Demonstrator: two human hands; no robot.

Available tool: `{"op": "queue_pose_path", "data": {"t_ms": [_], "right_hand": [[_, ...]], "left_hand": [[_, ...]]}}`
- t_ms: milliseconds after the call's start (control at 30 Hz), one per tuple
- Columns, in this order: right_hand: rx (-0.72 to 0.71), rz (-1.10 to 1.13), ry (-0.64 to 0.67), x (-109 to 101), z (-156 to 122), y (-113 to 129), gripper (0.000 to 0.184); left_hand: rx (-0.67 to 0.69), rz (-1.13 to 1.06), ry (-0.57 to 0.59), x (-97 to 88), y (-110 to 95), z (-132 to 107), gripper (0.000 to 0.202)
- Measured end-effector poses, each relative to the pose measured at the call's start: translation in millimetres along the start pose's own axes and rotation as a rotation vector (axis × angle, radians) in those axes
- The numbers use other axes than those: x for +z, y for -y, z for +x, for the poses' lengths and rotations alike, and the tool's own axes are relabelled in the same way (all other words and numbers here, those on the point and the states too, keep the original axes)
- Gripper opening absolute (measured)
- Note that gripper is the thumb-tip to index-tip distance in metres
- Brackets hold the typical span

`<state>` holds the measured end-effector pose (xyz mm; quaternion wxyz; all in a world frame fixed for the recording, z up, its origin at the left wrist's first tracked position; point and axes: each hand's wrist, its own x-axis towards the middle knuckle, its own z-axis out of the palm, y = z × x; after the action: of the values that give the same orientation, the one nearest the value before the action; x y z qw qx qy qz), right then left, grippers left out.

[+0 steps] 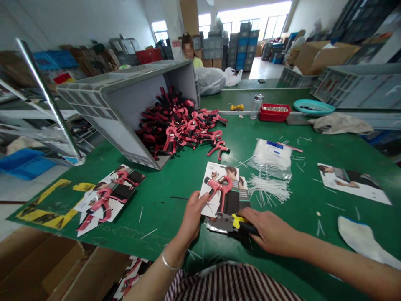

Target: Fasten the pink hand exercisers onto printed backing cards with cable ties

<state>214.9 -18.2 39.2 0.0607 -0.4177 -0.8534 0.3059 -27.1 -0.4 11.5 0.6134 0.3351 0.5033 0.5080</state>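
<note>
One green tabletop (161,182) lies beneath a white-and-grey printed card (232,201) pinched in the left hand (193,214). The right hand (270,232) clasps yellow-and-black pliers (236,221) by the card's lower edge; on its face sits a pink hand-grip exerciser (224,190) with black parts and a silver coil spring (222,179).

A pale letter F (396,89) — on the grey crate (360,88), far right

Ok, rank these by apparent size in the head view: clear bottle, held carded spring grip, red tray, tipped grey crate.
1. Tipped grey crate
2. Held carded spring grip
3. Red tray
4. Clear bottle
</note>
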Motion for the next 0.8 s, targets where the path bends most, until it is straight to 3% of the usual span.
{"op": "queue_pose_path", "data": {"t_ms": [167, 367, 567, 800], "right_hand": [[0.033, -0.084, -0.282, 29, 6, 2, 0.059], [0.072, -0.099, -0.434, 54, 16, 9, 0.067], [0.071, -0.017, -0.439, 59, 17, 13, 0.062], [0.128, 0.272, -0.268, 58, 15, 18, 0.031]], "left_hand": [[0.095, -0.246, -0.048, 17.6, -5, -2, 0.037], [0.160, -0.195, -0.111, 26.7, 2, -8, 0.035], [0.195, -0.113, -0.094, 22.0, 11, -7, 0.035], [0.188, 0.064, -0.104, 11.0, 16, -17, 0.038]]}}
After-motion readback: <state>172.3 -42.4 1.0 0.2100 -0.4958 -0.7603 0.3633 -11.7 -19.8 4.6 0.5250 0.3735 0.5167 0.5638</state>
